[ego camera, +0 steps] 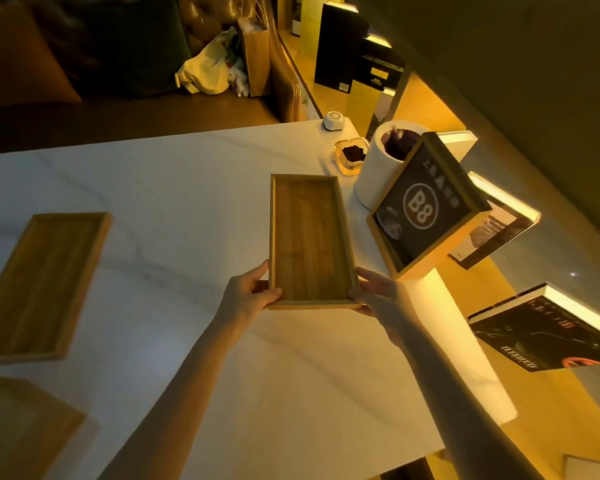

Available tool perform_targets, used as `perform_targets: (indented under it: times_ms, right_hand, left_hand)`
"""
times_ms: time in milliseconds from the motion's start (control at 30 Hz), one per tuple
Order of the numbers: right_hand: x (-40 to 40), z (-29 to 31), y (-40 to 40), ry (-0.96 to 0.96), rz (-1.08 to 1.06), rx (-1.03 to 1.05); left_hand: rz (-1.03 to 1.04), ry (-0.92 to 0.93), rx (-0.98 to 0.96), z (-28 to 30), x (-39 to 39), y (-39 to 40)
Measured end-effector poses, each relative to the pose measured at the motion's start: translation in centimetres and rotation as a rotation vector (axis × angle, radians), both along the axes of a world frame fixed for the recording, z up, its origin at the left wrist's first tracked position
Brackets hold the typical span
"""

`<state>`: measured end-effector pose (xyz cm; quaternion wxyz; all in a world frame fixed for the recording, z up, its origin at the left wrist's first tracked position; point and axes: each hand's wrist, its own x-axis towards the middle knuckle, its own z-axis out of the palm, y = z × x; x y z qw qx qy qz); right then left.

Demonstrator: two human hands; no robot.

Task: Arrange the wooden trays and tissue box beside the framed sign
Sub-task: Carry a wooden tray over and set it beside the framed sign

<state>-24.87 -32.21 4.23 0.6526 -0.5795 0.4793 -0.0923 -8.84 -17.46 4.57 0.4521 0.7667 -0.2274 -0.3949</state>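
Note:
A long empty wooden tray (309, 237) lies lengthwise on the white table (174, 188), just left of the framed sign (426, 206) marked "B8". My left hand (248, 294) grips its near left corner and my right hand (378, 292) grips its near right corner. A second wooden tray (42, 282) rests at the table's left side. A third wooden piece (25, 424) shows at the bottom left corner, partly cut off. A white cylindrical tissue holder (385, 161) stands behind the sign.
A glass ashtray (350, 155) with dark contents and a small white device (333, 120) sit at the far right of the table. Lit shelves with books (548, 334) run along the right. A sofa with a bag (208, 71) lies beyond the table.

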Motion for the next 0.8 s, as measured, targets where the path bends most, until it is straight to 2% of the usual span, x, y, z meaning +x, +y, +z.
perform_targets:
  times_ms: [433,800]
  right_hand:
    - [0.7,-2.3,-6.1,0.095,-0.048,0.002]
    - [1.7,-4.7,-7.7,0.107,-0.102,-0.021]
  left_hand:
    - [0.064,0.067,0.038,-3.1,-0.1,-7.1]
    - [0.07,0.028,0.044,-5.0,1.0,-9.4]
